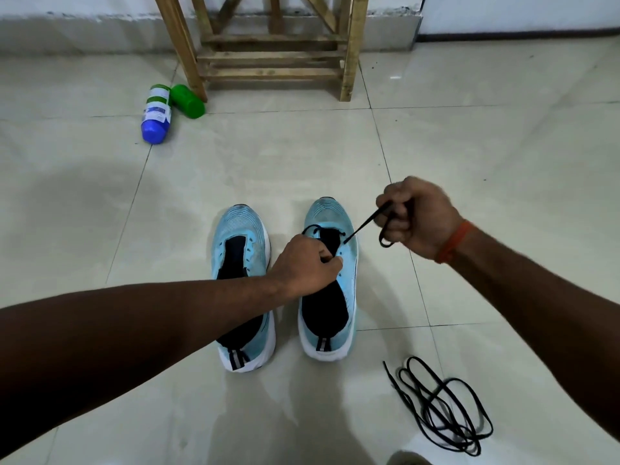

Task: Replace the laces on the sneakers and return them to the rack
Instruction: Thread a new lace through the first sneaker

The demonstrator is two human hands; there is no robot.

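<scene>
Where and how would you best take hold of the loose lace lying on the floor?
Pinch the lace where its strands cross mid-coil, probably from straight above: it lies flat on the floor, leaving fingers no side to slip under, and the crossing gathers several loops.

sneakers (285, 286) before rack (268, 48), lace (439, 406) right

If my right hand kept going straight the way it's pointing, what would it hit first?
Probably the toe of the right sneaker, just ahead of the right hand, though it might pass above.
</scene>
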